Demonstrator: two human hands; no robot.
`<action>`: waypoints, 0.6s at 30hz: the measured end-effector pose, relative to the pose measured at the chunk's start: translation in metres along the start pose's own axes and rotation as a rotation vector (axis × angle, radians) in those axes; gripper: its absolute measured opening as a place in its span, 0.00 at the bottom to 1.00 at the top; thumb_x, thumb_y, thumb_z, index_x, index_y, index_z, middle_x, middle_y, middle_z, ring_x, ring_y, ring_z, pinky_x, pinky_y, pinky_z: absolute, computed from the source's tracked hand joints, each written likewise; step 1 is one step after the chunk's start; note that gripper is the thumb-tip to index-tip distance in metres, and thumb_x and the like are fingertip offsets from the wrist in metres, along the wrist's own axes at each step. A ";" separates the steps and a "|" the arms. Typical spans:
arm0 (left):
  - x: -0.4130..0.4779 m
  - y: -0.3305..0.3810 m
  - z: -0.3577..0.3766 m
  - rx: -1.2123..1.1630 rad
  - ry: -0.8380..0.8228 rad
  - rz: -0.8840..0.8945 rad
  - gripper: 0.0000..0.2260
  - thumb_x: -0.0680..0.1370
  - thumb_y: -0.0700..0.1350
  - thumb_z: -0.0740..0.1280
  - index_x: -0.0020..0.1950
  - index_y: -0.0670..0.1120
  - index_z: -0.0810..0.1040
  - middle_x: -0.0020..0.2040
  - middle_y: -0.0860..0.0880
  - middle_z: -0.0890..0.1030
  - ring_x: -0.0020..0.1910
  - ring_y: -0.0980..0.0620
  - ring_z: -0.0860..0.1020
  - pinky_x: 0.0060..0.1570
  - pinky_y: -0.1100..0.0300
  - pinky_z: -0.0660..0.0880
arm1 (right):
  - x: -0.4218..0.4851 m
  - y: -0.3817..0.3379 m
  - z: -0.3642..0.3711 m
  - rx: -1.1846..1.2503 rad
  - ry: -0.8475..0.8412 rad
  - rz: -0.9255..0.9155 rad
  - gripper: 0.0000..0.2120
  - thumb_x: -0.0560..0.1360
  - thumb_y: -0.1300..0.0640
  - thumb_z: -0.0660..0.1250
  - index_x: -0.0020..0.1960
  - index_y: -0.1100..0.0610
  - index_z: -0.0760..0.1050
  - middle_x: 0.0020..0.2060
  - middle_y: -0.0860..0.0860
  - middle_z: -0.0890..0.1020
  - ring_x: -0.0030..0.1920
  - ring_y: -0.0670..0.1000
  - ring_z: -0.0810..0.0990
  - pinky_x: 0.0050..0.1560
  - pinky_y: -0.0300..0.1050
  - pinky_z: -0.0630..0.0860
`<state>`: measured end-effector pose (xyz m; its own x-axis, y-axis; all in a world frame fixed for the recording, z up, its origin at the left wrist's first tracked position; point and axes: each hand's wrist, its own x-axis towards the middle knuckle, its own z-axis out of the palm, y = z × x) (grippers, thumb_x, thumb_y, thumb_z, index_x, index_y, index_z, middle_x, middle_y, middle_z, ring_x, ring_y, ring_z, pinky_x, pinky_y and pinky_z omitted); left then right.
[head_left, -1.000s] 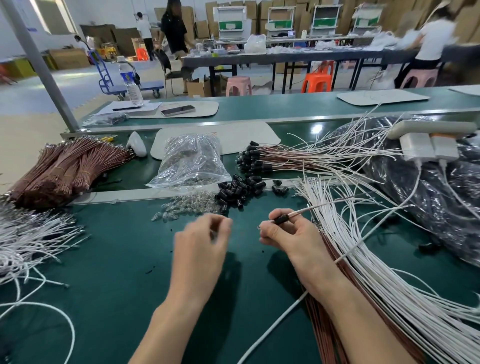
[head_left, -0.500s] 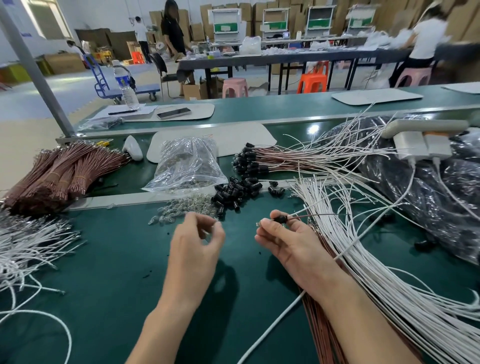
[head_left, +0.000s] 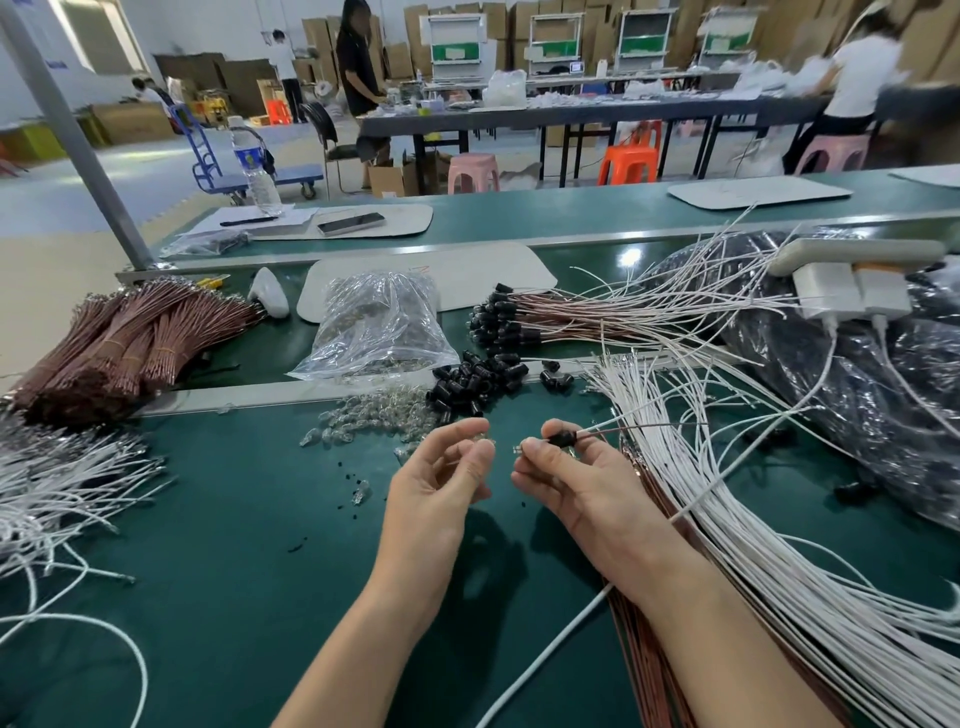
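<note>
Holding a black socket (head_left: 562, 439) just above the green mat (head_left: 234, 545), the right hand (head_left: 582, 488) pinches it between thumb and forefinger, two thin wires trailing right. The left hand (head_left: 436, 488), fingers curled, pinches a small clear bulb (head_left: 485, 442) close beside the socket, apart from it. A clear plastic bag (head_left: 374, 322) behind the metal rail (head_left: 260, 397) holds glassy bulbs; glossy black caps (head_left: 472, 382) are heaped nearby. Bare mat lies open to the left; white wires (head_left: 753, 545) crowd the right.
</note>
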<state>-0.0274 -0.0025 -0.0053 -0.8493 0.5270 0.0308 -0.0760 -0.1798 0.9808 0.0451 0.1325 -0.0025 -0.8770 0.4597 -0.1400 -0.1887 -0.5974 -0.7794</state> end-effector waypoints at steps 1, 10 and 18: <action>0.001 -0.001 0.001 -0.064 0.006 -0.032 0.09 0.73 0.49 0.73 0.53 0.53 0.85 0.40 0.52 0.82 0.41 0.55 0.80 0.47 0.62 0.78 | 0.000 0.001 0.000 0.000 -0.002 -0.004 0.16 0.64 0.64 0.75 0.50 0.58 0.75 0.36 0.56 0.83 0.36 0.51 0.84 0.41 0.43 0.83; 0.001 -0.005 0.008 -0.205 -0.031 -0.046 0.11 0.71 0.49 0.74 0.50 0.47 0.84 0.48 0.43 0.86 0.44 0.50 0.84 0.45 0.62 0.80 | 0.002 0.002 0.000 0.013 0.006 -0.041 0.14 0.66 0.65 0.73 0.50 0.58 0.75 0.35 0.56 0.82 0.37 0.52 0.84 0.41 0.43 0.83; 0.003 -0.009 0.009 -0.230 -0.023 -0.066 0.14 0.71 0.47 0.74 0.54 0.43 0.82 0.48 0.42 0.86 0.44 0.50 0.84 0.46 0.62 0.80 | 0.002 0.002 0.000 0.039 -0.006 -0.051 0.14 0.66 0.65 0.73 0.50 0.59 0.75 0.35 0.56 0.83 0.36 0.51 0.85 0.40 0.41 0.82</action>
<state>-0.0242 0.0085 -0.0125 -0.8265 0.5623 -0.0254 -0.2505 -0.3271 0.9112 0.0428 0.1322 -0.0038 -0.8684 0.4863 -0.0969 -0.2502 -0.5985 -0.7610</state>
